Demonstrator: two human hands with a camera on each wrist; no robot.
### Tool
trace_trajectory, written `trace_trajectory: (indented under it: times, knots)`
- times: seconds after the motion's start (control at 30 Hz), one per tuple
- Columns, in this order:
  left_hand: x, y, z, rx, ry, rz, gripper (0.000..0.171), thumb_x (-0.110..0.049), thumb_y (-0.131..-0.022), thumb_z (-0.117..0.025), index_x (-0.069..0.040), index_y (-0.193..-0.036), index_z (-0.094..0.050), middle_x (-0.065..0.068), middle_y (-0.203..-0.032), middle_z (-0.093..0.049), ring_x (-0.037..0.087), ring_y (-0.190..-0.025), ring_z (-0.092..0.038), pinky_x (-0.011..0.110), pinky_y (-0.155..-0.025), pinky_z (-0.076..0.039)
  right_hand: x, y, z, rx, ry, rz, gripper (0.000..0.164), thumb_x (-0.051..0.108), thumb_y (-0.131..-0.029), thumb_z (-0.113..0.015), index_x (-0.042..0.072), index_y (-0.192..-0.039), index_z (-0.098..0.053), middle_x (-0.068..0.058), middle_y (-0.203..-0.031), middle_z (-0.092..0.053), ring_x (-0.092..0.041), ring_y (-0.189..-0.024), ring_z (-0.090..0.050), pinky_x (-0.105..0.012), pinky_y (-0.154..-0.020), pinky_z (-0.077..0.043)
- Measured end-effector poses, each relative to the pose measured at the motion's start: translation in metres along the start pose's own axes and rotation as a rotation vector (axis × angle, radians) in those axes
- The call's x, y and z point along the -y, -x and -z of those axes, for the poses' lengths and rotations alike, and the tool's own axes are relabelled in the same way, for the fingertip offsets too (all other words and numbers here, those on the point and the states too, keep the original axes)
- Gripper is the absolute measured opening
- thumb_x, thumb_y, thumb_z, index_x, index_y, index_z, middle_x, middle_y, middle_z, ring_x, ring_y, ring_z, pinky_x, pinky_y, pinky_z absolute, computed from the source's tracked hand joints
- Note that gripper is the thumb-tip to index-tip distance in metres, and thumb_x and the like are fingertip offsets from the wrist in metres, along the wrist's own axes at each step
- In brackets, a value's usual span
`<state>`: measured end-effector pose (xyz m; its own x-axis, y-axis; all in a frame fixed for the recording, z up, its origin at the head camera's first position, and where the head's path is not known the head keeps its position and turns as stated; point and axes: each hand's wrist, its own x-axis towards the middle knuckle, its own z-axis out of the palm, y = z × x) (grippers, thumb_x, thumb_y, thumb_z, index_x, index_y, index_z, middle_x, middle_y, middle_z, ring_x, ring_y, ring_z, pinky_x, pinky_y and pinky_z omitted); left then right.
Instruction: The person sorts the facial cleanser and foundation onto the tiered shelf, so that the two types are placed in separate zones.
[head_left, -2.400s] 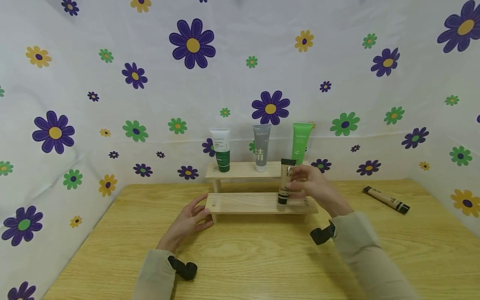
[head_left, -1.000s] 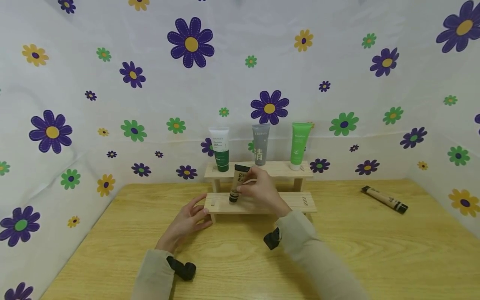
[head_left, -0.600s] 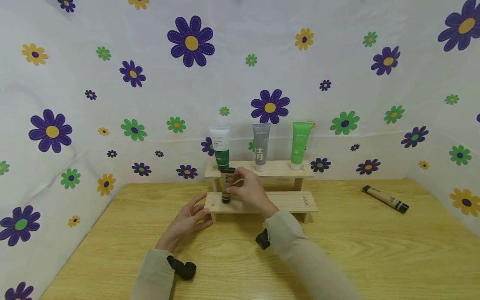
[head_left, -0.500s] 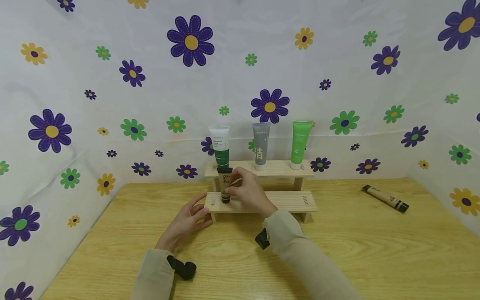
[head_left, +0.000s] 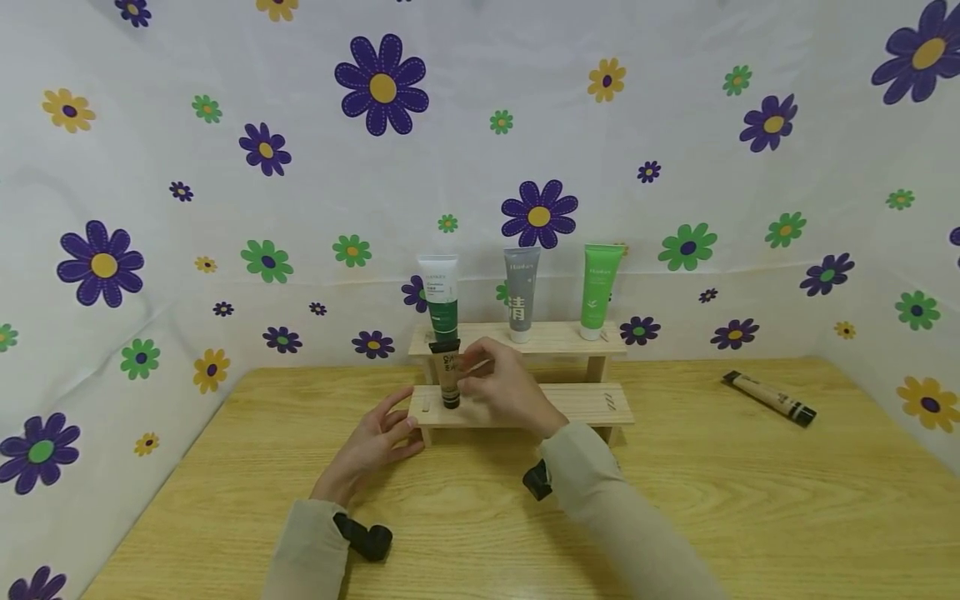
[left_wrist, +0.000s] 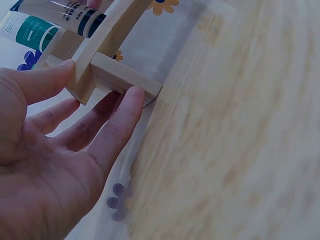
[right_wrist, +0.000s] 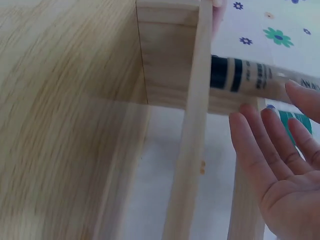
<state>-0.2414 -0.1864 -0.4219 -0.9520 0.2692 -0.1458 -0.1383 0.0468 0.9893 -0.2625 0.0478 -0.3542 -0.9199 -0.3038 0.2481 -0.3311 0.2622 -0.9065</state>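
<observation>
A beige squeeze tube point(head_left: 448, 373) with black ends stands cap-down on the left part of the lower step of the wooden display rack point(head_left: 525, 408). Beside its right side is my right hand point(head_left: 507, 387), its fingers loosely spread. In the right wrist view those fingers are straight and off the tube point(right_wrist: 252, 77), while the thumb overlaps its far end; contact there is unclear. My left hand point(head_left: 371, 443) holds the left end of the lower step, thumb on the board point(left_wrist: 82, 82) and fingers against the leg below.
On the upper step stand a white-and-green tube point(head_left: 442, 296), a grey tube point(head_left: 521, 292) and a bright green tube point(head_left: 600, 287). Another beige tube point(head_left: 768, 398) lies on the table point(head_left: 720, 517) at the right. A flowered cloth point(head_left: 315, 183) hangs behind.
My right hand has carried the beige tube leftward along the lower step and stood it at the left end. Its fingers have since loosened and drawn slightly right. The left hand stays put.
</observation>
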Motion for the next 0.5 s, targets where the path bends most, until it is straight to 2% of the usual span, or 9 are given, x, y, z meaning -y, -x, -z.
trace_trajectory:
  times: [0.2,0.43,0.5]
  knots:
    - [0.000,-0.001,0.000,0.025,-0.012,-0.023,0.058,0.000,-0.109,-0.041,-0.007,-0.162,-0.019,0.034,-0.151,-0.036,0.048,-0.135,-0.043,0.050,-0.103,-0.049,-0.005,0.008,0.023,-0.030,0.060,0.040,0.021,-0.009,-0.088,-0.072,-0.007,-0.107,-0.062,-0.019,-0.103,-0.069,-0.032,-0.093,-0.071,-0.037,-0.080,-0.060]
    - [0.001,-0.001,0.001,0.034,-0.008,-0.035,0.058,0.000,-0.109,-0.041,-0.005,-0.162,-0.018,0.035,-0.150,-0.035,0.049,-0.134,-0.043,0.048,-0.102,-0.050,-0.013,0.021,0.055,-0.047,0.009,0.000,0.021,-0.010,-0.090,-0.069,-0.011,-0.109,-0.059,-0.028,-0.105,-0.066,-0.031,-0.088,-0.070,-0.044,-0.076,-0.062]
    - [0.002,-0.001,0.001,0.027,-0.005,-0.032,0.058,0.001,-0.109,-0.041,-0.006,-0.162,-0.019,0.035,-0.150,-0.036,0.048,-0.134,-0.044,0.047,-0.101,-0.051,-0.016,0.025,0.063,-0.064,0.017,-0.003,0.021,-0.009,-0.090,-0.069,-0.011,-0.109,-0.059,-0.028,-0.105,-0.067,-0.028,-0.087,-0.070,-0.042,-0.076,-0.062]
